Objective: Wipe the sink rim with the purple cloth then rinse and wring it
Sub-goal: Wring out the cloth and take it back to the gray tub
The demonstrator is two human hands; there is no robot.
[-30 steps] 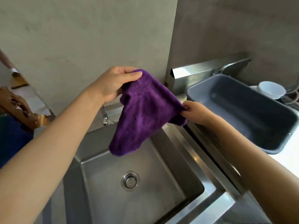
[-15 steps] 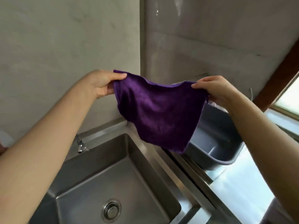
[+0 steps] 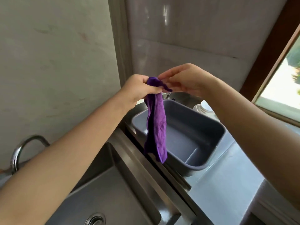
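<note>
The purple cloth hangs folded in a narrow strip in front of the wall corner, above the sink's right rim. My left hand grips its bunched top edge. My right hand is right beside it, fingertips pinching the cloth's top corner. The steel sink basin lies below at the lower left, with its drain at the bottom edge.
A curved steel tap rises at the left. A grey plastic tub sits right of the sink, behind the cloth. White dishes stand behind the tub. A window is at the right.
My hands came together, so the cloth, spread wide between them half a second ago, now hangs folded in a narrow strip. The view has tilted up and to the right.
</note>
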